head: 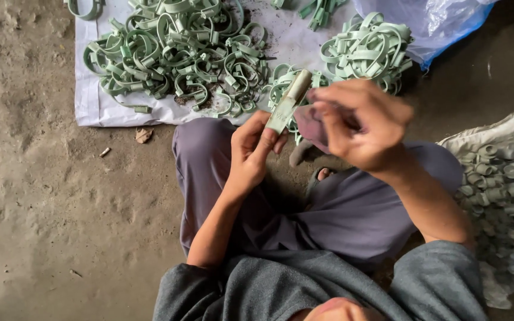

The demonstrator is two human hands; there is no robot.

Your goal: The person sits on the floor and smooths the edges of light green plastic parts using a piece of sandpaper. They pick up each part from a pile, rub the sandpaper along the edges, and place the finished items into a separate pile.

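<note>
Left hand (251, 151) pinches strip (288, 102) (perhaps tilted).

The left hand (251, 151) is raised above the crossed legs, fingers and thumb pinched shut. The right hand (358, 125) hovers just beside it, fingers curled closed, wrist bent inward.

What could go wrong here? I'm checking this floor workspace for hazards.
1. The left hand pinches the green strip only at its lower end, so rubbing by the right hand with its cloth might knock it loose.
2. The clamps lie tangled on a white sheet on dirt, and may pick up grit.
</note>
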